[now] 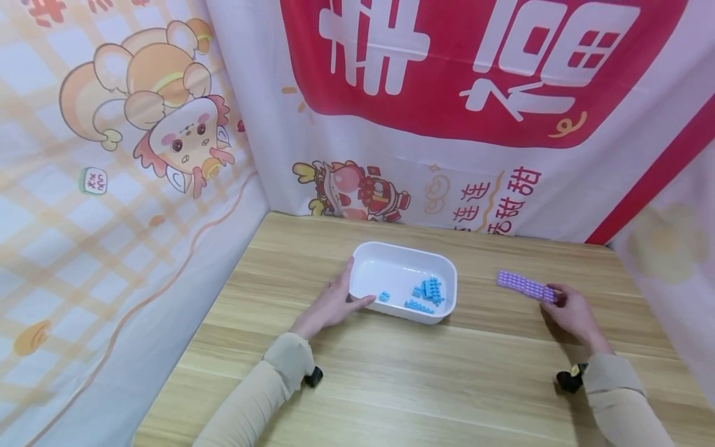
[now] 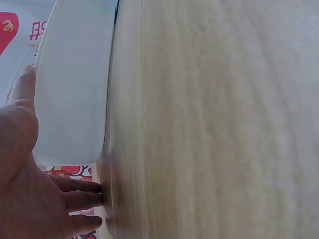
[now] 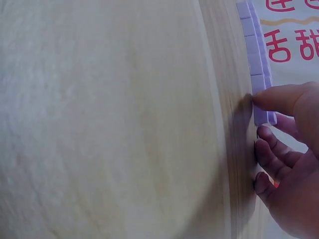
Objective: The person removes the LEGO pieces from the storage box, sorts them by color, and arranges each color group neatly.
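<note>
Sleeves (image 1: 248, 397) nearest, I watch the left hand (image 1: 332, 304) rest straight-fingered against the tray (image 1: 391, 273) while the right hand (image 1: 574, 315) pinches the purple strip (image 1: 522, 284), right of it, where one-ended lifting could part its seams

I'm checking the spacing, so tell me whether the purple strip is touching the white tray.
Apart. The head view shows bare tabletop between the left end of the purple strip and the right side of the white tray.
</note>
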